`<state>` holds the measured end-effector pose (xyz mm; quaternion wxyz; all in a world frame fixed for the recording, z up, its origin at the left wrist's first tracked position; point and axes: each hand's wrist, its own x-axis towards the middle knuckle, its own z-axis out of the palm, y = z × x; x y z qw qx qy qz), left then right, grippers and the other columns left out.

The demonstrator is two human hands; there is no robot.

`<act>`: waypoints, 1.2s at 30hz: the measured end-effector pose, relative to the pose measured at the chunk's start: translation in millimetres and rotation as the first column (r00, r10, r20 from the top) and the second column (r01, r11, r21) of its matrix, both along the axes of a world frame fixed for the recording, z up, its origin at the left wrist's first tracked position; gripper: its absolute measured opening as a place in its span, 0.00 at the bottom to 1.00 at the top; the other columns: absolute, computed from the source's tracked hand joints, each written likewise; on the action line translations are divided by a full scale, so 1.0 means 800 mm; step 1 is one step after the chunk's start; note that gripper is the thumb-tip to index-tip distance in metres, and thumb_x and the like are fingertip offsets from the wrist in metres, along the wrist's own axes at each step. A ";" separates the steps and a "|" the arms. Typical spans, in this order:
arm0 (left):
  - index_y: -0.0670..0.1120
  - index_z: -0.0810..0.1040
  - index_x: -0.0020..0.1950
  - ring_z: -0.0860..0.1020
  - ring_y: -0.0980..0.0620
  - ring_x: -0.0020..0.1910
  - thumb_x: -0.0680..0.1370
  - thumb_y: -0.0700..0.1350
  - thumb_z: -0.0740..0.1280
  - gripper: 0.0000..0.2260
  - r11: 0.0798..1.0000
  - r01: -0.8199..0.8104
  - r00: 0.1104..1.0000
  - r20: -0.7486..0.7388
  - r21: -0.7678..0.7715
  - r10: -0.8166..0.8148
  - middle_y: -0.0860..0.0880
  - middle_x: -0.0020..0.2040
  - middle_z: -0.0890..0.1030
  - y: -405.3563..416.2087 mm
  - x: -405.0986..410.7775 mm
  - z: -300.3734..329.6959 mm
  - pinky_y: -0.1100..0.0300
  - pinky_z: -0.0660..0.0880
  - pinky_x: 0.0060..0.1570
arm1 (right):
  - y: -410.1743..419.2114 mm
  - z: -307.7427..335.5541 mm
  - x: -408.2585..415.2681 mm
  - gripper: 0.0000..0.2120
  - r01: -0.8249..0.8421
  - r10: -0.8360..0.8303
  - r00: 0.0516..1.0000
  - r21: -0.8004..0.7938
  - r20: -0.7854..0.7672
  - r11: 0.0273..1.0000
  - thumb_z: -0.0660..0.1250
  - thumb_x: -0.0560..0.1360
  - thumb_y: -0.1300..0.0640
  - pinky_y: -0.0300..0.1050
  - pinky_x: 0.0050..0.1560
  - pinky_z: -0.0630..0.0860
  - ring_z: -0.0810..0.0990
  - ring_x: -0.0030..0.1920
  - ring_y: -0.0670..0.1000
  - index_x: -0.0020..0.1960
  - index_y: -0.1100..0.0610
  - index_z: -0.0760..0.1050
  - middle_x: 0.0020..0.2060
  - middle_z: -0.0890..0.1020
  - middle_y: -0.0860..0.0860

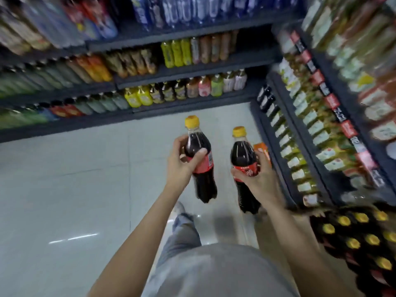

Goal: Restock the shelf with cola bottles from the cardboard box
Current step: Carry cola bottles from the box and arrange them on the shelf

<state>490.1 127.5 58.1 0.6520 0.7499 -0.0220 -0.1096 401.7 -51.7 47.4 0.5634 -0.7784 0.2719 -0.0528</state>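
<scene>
I carry two cola bottles with yellow caps and red labels, both upright over the floor. My left hand (182, 163) grips the left cola bottle (200, 146) around its label. My right hand (260, 181) grips the right cola bottle (243, 155) at its label. At the lower right stands the cardboard box (304, 219), holding several more yellow-capped cola bottles (362, 239). The shelf (317, 159) on the right runs close beside my right hand.
Dark shelving full of drink bottles lines the back wall (182, 71) and the right side. An orange carton (262, 151) sits just behind the right bottle. Pale tiled floor (75, 189) spreads to the left. My leg and shoe (182, 221) are below my hands.
</scene>
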 end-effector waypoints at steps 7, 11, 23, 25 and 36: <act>0.53 0.71 0.56 0.76 0.68 0.45 0.63 0.54 0.75 0.25 0.975 -0.164 0.977 0.165 0.152 0.138 0.61 0.49 0.78 0.181 0.180 0.039 0.64 0.76 0.46 | 0.148 0.048 0.230 0.25 -0.212 0.211 0.970 -0.002 0.122 0.977 0.79 0.64 0.61 0.22 0.38 0.69 0.76 0.40 0.29 0.55 0.47 0.72 0.44 0.79 0.39; 0.60 0.70 0.55 0.75 0.67 0.50 0.65 0.53 0.78 0.23 0.946 -0.282 0.941 0.238 0.157 0.241 0.62 0.52 0.77 0.257 0.280 0.063 0.65 0.74 0.52 | 0.212 0.071 0.361 0.27 -0.321 0.321 0.925 -0.035 0.204 0.946 0.80 0.62 0.59 0.24 0.43 0.70 0.78 0.45 0.32 0.54 0.44 0.71 0.47 0.80 0.39; 0.53 0.69 0.60 0.77 0.67 0.51 0.68 0.50 0.77 0.25 0.789 -0.613 0.669 0.512 -0.028 0.539 0.57 0.54 0.77 0.408 0.600 0.166 0.66 0.75 0.53 | 0.359 0.167 0.734 0.29 -0.446 0.492 0.728 -0.215 0.478 0.869 0.80 0.62 0.51 0.29 0.54 0.70 0.76 0.55 0.40 0.58 0.44 0.70 0.53 0.78 0.41; 0.51 0.69 0.60 0.78 0.61 0.53 0.68 0.50 0.77 0.25 0.774 -0.621 0.618 0.533 -0.120 0.578 0.56 0.54 0.78 0.430 0.649 0.181 0.59 0.76 0.55 | 0.388 0.186 0.784 0.29 -0.443 0.494 0.690 -0.231 0.529 0.866 0.79 0.63 0.52 0.28 0.54 0.69 0.76 0.55 0.39 0.59 0.46 0.70 0.53 0.78 0.41; 0.50 0.71 0.64 0.77 0.59 0.58 0.69 0.55 0.75 0.27 0.802 -0.554 0.540 0.636 -0.224 0.551 0.56 0.56 0.78 0.572 0.927 0.225 0.54 0.74 0.62 | 0.560 0.241 1.022 0.31 -0.261 0.367 0.625 -0.259 0.688 0.930 0.79 0.65 0.52 0.35 0.61 0.69 0.74 0.59 0.41 0.64 0.50 0.69 0.58 0.76 0.43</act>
